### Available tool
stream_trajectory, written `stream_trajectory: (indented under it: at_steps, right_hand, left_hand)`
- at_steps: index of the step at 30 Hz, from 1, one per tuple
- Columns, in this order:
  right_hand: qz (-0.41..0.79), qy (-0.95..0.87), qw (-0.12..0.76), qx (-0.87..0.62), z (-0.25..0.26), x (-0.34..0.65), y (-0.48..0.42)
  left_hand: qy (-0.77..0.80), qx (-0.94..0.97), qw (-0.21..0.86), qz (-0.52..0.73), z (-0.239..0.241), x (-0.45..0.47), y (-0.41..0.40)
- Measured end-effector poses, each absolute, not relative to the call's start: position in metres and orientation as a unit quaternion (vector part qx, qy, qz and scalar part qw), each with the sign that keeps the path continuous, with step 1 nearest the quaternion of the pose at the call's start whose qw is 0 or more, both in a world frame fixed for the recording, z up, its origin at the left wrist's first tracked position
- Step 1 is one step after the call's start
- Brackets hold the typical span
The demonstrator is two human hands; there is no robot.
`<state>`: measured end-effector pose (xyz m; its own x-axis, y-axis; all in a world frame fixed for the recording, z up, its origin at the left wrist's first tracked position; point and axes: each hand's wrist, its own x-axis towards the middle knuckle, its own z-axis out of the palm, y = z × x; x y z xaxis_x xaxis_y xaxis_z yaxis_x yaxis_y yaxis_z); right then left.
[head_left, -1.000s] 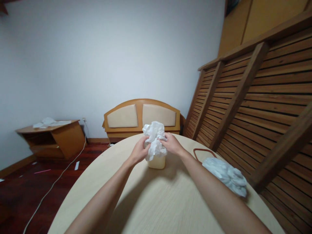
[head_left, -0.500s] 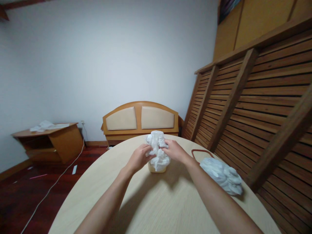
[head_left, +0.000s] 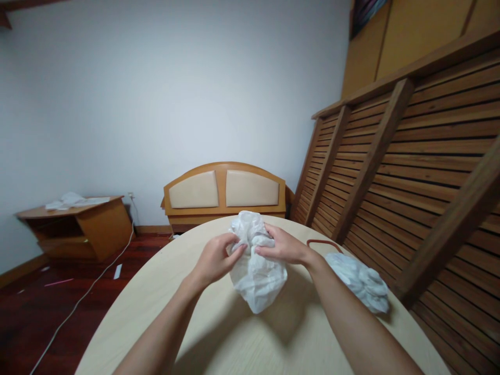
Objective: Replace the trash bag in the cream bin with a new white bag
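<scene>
Where the bag (head_left: 261,278) is: over the table (head_left: 292,359), contact unclear.
Left hand (head_left: 215,259): thumb and fingers pinching one side.
Right hand (head_left: 287,246): pinching the other.
Bag work: gathering or spreading, can't tell which.
Pinch: next move, I judge, wants it light, even.

Viewing a plain room: pale wall (head_left: 195,83), dark red floor (head_left: 35,317).
Remotely, I'm seeing a padded headboard (head_left: 221,190) standing before the wall, a low wooden cabinet (head_left: 105,229) sitting left, a white cable (head_left: 82,298) trailing across the floor, slatted wooden panelling (head_left: 429,172) slanting at right, a round table (head_left: 140,291) filling the foreground; the wall is dimming toward the left.
</scene>
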<state>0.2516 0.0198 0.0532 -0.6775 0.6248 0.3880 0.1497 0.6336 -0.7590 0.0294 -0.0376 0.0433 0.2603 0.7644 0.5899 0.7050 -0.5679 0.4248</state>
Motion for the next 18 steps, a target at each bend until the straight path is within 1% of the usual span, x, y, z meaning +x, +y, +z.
stream_trajectory:
  at_steps: [3,7,9,13,16,18]
  right_hand:
    - [0.345,-0.840,0.336,-0.251,0.057,0.265,0.020]
    - [0.318,-0.805,0.376,-0.331,0.060,0.289,0.026]
    - [0.296,-0.801,0.380,-0.356,0.059,0.300,0.030]
    - [0.276,-0.825,0.350,-0.348,0.054,0.309,0.035]
    - [0.261,-0.834,0.351,-0.337,0.050,0.301,0.036]
    - [0.229,-0.839,0.358,-0.340,0.047,0.291,0.035]
  left_hand:
    - [0.482,0.776,0.039,0.405,0.041,0.025,-0.034]
    - [0.499,0.747,0.071,0.433,0.038,0.024,-0.031]
    - [0.502,0.727,0.085,0.461,0.038,0.025,-0.030]
    - [0.498,0.684,0.117,0.521,0.040,0.025,-0.028]
    - [0.483,0.656,0.159,0.557,0.042,0.024,-0.026]
    - [0.478,0.640,0.176,0.575,0.044,0.024,-0.026]
